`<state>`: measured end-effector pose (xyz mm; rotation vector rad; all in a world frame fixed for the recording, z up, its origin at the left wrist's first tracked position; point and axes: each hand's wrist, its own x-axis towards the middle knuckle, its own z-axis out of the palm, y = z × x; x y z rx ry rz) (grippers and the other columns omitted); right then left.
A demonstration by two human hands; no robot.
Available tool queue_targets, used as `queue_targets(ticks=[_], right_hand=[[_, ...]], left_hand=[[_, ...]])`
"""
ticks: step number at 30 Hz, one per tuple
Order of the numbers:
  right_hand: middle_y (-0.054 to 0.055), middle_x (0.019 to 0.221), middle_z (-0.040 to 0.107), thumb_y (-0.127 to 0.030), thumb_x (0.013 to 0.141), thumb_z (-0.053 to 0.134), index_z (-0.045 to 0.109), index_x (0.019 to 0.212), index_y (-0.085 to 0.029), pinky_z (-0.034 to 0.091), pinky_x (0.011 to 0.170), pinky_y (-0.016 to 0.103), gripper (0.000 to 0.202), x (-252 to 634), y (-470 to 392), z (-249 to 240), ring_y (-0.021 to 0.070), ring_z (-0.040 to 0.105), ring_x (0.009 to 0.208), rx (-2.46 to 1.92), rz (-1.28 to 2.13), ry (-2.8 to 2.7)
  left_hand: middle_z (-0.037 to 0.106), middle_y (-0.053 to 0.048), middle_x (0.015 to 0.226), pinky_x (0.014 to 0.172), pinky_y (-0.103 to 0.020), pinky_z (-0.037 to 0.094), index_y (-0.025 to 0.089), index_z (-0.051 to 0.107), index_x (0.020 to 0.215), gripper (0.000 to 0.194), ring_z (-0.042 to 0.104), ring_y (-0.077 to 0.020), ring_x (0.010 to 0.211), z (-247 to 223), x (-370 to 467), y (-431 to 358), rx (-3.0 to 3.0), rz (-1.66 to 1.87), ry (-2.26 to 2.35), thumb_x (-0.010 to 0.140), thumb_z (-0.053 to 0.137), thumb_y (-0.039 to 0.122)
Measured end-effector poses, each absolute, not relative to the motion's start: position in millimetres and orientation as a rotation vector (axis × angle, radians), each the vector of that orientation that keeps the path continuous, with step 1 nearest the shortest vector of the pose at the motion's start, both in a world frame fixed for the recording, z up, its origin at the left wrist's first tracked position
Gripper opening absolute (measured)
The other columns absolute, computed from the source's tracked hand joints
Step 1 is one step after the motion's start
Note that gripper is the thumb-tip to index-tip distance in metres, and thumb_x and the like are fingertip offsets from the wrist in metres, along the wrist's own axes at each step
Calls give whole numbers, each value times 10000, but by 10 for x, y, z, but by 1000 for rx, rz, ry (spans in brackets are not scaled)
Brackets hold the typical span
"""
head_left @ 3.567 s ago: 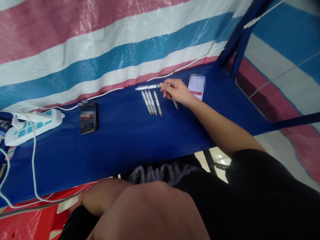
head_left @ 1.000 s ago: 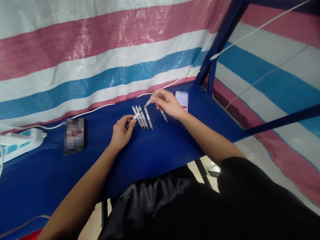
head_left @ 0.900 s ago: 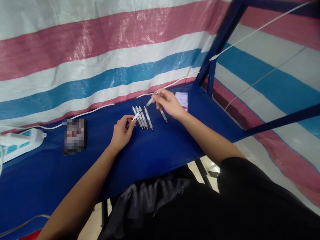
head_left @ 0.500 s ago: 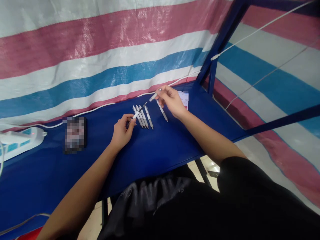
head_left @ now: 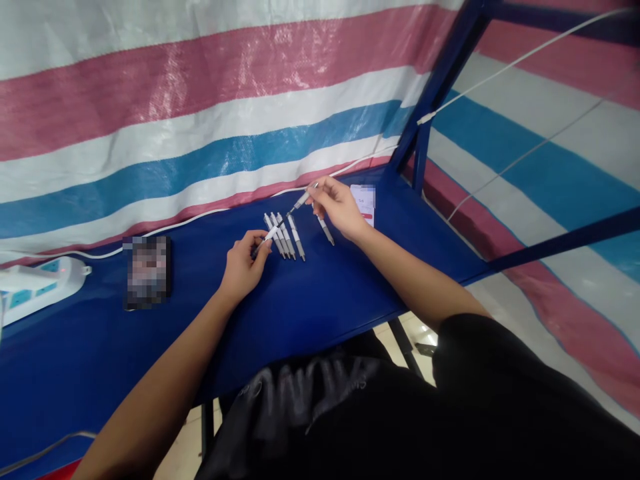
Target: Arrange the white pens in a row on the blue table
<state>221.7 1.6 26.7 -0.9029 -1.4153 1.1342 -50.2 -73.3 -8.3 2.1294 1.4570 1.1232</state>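
Observation:
My left hand (head_left: pixel 245 265) is closed around a white pen barrel (head_left: pixel 272 233), from which a thin dark refill points up and to the right. My right hand (head_left: pixel 340 208) pinches a pale grey and white pen section (head_left: pixel 301 199) between thumb and fingers. The two pieces line up, the refill's end at the mouth of the right-hand section; whether it has entered cannot be made out. Just beyond my left hand, several white pens with grey grips (head_left: pixel 295 237) lie side by side. Another white pen (head_left: pixel 326 231) lies below my right hand, partly hidden by it.
A printed white card (head_left: pixel 367 199) lies behind my right wrist on the blue table (head_left: pixel 310 293). To the left are a dark blurred box (head_left: pixel 150 272) and a white power strip (head_left: pixel 47 287). A white cable (head_left: pixel 200 215) runs along the striped sheet (head_left: pixel 240 147); a blue frame post (head_left: pixel 423 127) rises at right.
My right hand has moved slightly down and left, bringing its pen section against the refill's end. The gap between the two pieces has closed. My left hand has barely moved.

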Motion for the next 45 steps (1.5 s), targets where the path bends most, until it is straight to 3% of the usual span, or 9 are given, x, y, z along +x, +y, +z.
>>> queue_targets(ticks=[9,17,29,37,39,43,45], right_hand=[[10,920,756,-621,990,835,607,944,-236,517,527,220,450,2128,20,176,95,615,654,-858,1223,-1381],[32,883,820,-389,997,872,706,1035,-191,664,677,256,261,2070,-90,154,143,787,764,-738,1512,-1492],[37,924,846,-280,905,970,793,1051,-172,705,885,313,253,2201,-37,220,152,820,845,-619,1618,-1586],[20,948,842,-199,931,922,780,1030,-182,670,893,300,174,2181,-63,267,147,820,876,-656,1582,-1688],[6,880,820,-241,965,897,768,974,-175,630,813,266,145,2191,-88,309,125,784,782,-701,1499,-1778],[-27,588,640,-507,1137,683,667,685,-183,508,690,256,557,2244,-173,406,99,627,576,-937,1154,-2073],[-28,563,610,-541,1156,631,667,682,-179,478,676,263,598,2278,-191,434,103,600,554,-1003,1059,-2151]], left_hand=[[813,-23,865,768,-360,500,242,764,1181,238,678,-198,747,-87,-502,-738,2155,1101,1460,1090,649,429],[788,-11,791,755,-348,509,244,813,1149,276,678,-190,706,-62,-513,-746,2128,1092,1406,1069,677,470],[774,-30,743,706,-289,566,209,867,1013,337,698,-161,689,6,-572,-698,1691,1193,1276,948,857,540],[798,-46,745,683,-309,600,227,893,950,427,708,-182,678,42,-617,-696,1627,1120,1276,866,932,644],[807,-46,755,684,-308,606,234,897,970,417,717,-185,682,29,-617,-693,1631,1108,1280,858,944,633],[825,-48,781,687,-292,591,233,910,993,407,731,-185,713,47,-558,-717,1620,1113,1321,824,959,600],[827,-47,783,673,-284,573,228,915,987,390,721,-182,710,74,-516,-737,1610,1127,1348,818,953,577]])
